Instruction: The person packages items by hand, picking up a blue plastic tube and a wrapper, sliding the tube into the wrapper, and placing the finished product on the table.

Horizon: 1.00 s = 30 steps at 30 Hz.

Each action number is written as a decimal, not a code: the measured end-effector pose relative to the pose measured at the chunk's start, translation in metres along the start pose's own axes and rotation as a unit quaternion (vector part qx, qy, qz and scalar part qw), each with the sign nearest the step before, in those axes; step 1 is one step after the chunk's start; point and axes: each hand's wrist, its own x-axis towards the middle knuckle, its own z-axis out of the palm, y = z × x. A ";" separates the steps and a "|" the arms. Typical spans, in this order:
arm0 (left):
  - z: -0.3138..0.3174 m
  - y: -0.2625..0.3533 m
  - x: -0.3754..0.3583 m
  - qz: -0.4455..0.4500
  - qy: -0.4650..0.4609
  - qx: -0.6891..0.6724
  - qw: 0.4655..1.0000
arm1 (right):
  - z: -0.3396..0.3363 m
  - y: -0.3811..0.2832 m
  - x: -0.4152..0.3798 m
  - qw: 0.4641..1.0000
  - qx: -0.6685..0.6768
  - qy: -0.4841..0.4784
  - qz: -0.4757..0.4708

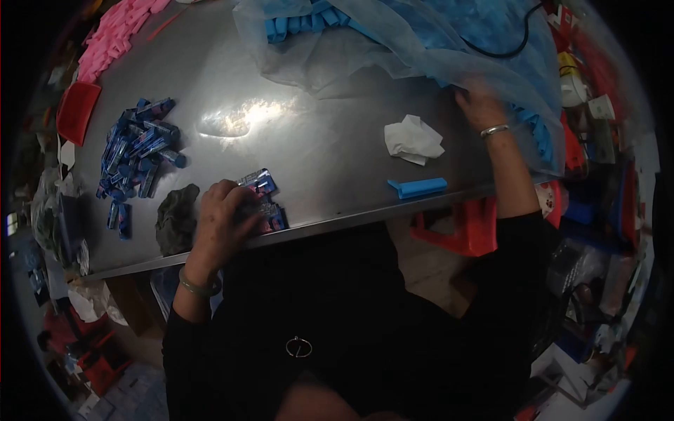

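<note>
My left hand point(226, 214) is at the front edge of the metal table, its fingers curled down beside a few small blue printed packets point(265, 184). What lies under those fingers is hidden. At the right, my right hand point(483, 105) reaches to the edge of a clear plastic bag point(414, 59) with blue pieces point(316, 19) in it. Its fingers are blurred and partly covered by the plastic. A single blue plastic piece point(421, 187) lies near the front edge. Above it rests a crumpled white tissue point(414, 139).
A pile of blue packets point(137, 151) lies on the table's left, with a dark crumpled cloth point(175, 219) in front. Pink pieces point(119, 35) and a red scoop-like tray point(77, 112) are at the far left. A red stool point(467, 228) stands below the right edge.
</note>
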 end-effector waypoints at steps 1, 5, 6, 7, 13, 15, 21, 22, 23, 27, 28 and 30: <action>0.002 -0.003 -0.001 -0.004 0.000 0.002 1.000 | 0.003 0.003 0.000 1.000 0.003 0.000 -0.003; 0.005 -0.004 -0.002 -0.013 0.012 -0.022 1.000 | 0.008 0.001 -0.002 0.993 0.112 0.035 -0.021; 0.005 -0.002 -0.001 -0.018 0.030 -0.029 0.999 | 0.004 -0.004 -0.005 0.991 0.129 0.041 -0.010; 0.006 -0.002 -0.001 -0.021 0.031 -0.028 0.999 | 0.002 -0.008 -0.006 0.990 0.131 0.040 -0.013; 0.008 -0.009 -0.006 -0.021 0.039 -0.033 0.998 | 0.020 -0.012 -0.013 0.995 0.068 0.064 -0.021; 0.005 -0.009 -0.005 -0.013 0.028 -0.025 0.999 | 0.039 -0.001 -0.012 0.995 0.034 0.090 -0.027; 0.006 -0.022 -0.002 -0.072 0.099 -0.043 0.992 | 0.043 0.004 -0.005 0.995 0.024 0.080 -0.046; 0.006 -0.024 -0.002 -0.076 0.101 -0.040 0.991 | 0.041 0.003 -0.003 0.997 0.031 0.061 -0.022; 0.007 -0.026 -0.001 -0.075 0.097 -0.044 0.991 | 0.040 0.003 -0.003 0.999 0.037 0.040 0.004; 0.004 -0.027 0.003 -0.059 0.069 -0.054 0.994 | 0.013 -0.013 -0.007 0.999 0.013 0.026 -0.043; 0.003 -0.027 0.003 -0.061 0.069 -0.055 0.994 | 0.002 -0.022 -0.009 0.999 0.011 0.011 -0.038; 0.002 -0.028 0.003 -0.060 0.085 -0.030 0.994 | -0.004 -0.026 -0.015 0.999 0.010 -0.005 -0.032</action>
